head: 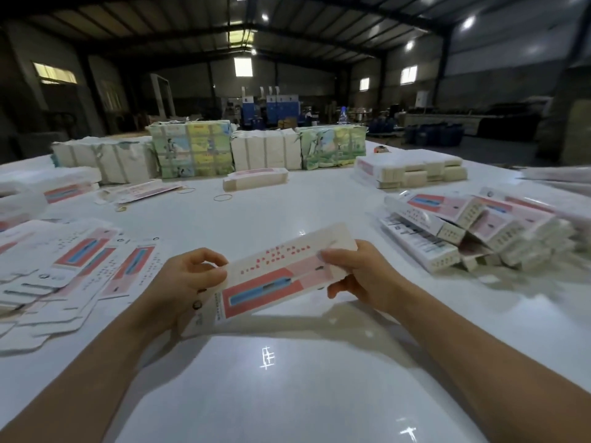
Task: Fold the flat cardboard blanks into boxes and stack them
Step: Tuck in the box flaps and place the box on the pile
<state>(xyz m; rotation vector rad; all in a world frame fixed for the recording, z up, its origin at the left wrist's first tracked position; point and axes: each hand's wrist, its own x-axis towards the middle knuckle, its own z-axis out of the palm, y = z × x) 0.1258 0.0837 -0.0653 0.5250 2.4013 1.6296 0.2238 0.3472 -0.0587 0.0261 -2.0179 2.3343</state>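
Note:
I hold one cardboard blank, white with a red and blue printed panel, above the white table. My left hand pinches its left end between thumb and fingers. My right hand grips its right end, fingers curled over the top edge. The blank looks partly folded along its length. Flat blanks lie fanned out on the table to the left. A heap of folded boxes lies to the right.
Bundled packs of blanks stand in a row across the far side of the table. A single folded box and a low stack of blanks lie before them. Rubber bands lie mid-table.

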